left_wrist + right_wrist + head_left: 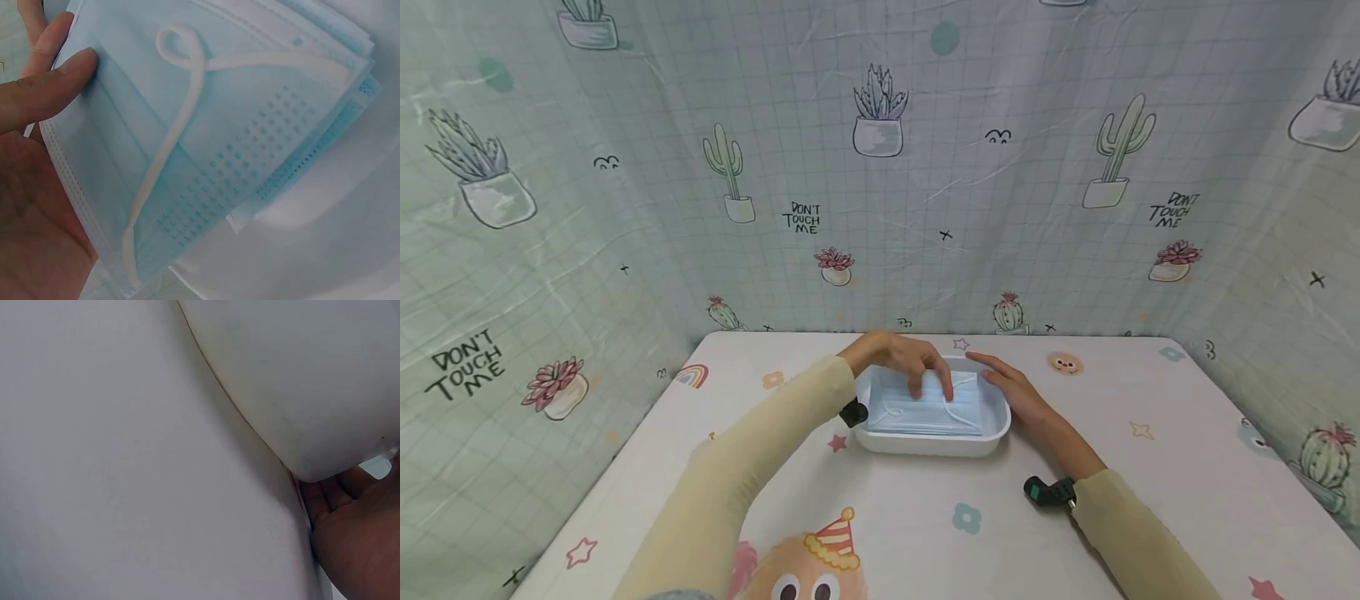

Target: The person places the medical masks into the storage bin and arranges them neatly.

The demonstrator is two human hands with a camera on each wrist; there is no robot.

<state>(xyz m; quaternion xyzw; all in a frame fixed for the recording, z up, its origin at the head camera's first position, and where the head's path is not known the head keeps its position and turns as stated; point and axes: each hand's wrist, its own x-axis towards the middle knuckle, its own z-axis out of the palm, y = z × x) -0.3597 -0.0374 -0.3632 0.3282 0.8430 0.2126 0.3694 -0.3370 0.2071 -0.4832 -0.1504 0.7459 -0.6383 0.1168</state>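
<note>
A white plastic container (925,446) with rounded corners stands on the table. Inside it lies a stack of light blue face masks (917,417), the top one with white ear loops. My left hand (910,358) reaches in from above and grips the masks near their edge. In the left wrist view its thumb (69,78) lies over the top face mask (144,112), other fingers partly hidden behind. My right hand (1018,396) holds the container's right side, thumb at the rim. In the right wrist view its fingers (325,497) lie against the outer wall.
The table (917,533) has a white cover printed with stars, flowers and cartoon faces. Behind it and at both sides hangs a curtain (917,192) with cactus prints. A black device (1048,492) is strapped at the right wrist, another dark one (853,412) at the left.
</note>
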